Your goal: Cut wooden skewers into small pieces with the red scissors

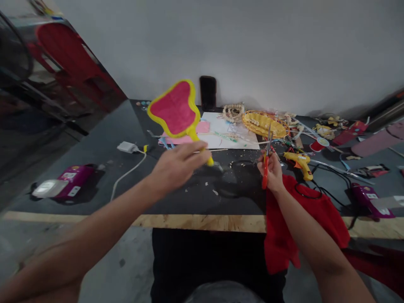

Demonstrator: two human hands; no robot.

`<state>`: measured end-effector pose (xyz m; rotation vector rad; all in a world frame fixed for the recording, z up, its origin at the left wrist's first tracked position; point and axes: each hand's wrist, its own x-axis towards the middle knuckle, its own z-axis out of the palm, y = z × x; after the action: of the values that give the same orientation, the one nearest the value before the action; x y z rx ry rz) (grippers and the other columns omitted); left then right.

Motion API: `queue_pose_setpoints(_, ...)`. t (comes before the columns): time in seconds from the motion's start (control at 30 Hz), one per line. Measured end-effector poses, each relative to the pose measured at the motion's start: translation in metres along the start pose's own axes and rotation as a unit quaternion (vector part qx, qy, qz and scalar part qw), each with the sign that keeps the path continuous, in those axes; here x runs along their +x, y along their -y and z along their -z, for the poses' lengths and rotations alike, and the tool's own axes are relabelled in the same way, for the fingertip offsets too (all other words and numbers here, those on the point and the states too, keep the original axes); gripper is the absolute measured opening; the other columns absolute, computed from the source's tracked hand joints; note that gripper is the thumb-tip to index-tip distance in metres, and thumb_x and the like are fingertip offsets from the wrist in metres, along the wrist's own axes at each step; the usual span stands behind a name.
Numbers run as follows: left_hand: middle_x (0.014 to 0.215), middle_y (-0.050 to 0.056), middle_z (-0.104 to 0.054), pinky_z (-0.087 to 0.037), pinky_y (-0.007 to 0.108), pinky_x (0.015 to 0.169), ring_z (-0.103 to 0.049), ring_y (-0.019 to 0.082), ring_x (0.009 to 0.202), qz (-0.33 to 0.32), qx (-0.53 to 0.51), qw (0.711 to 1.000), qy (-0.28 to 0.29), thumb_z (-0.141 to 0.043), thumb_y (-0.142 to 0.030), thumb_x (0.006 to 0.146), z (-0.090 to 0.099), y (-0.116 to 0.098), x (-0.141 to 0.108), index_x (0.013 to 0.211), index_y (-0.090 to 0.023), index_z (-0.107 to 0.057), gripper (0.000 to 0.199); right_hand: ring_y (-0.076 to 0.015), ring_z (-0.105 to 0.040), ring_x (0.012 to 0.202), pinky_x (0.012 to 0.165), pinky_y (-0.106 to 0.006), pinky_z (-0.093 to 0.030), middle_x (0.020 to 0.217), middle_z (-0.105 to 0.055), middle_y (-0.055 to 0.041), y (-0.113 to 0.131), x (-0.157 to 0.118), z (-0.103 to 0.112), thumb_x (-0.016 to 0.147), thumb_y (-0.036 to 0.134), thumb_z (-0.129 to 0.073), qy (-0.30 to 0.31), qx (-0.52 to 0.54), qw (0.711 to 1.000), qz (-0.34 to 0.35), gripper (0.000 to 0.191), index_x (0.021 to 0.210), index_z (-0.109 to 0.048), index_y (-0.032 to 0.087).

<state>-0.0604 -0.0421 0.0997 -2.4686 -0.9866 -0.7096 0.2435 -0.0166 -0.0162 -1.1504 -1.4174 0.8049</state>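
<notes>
My left hand [178, 165] grips the yellow handle of a pink fan-like piece [174, 108] with a yellow rim, raised over the dark table. Its wide end tilts up and to the left. In my right hand [272, 169] are red-handled scissors [266, 170], blades pointing up. Below that hand, a red cloth [311, 208] hangs over the table's front edge. Behind both hands lie a white sheet [232, 130] and pink pieces [204, 126]. A yellow glue gun [299, 163] rests to the right of the scissors.
A phone [208, 92] leans on the wall beside a yellow woven basket [269, 127]. A white adapter [128, 147] and purple device [74, 181] lie on the left. At the right are a red spool [319, 144], pink bottle [380, 139] and another purple device [368, 198].
</notes>
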Motion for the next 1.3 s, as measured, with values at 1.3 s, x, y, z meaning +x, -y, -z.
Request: queue_pose_setpoints(1.3, 0.11, 0.008, -0.061, -0.044, 0.022, 0.056, -0.052, 0.005, 0.056, 0.415, -0.341, 0.783, -0.312, -0.049, -0.017, 0.087, -0.147, 0.013, 0.04, 0.108, -0.018, -0.054, 0.021, -0.0124, -0.049, 0.071, 0.068, -0.029, -0.046, 0.084, -0.053, 0.0025, -0.002, 0.002, -0.001, 0.071, 0.044, -0.071, 0.017, -0.013, 0.999, -0.026, 0.04, 0.098, -0.049, 0.024)
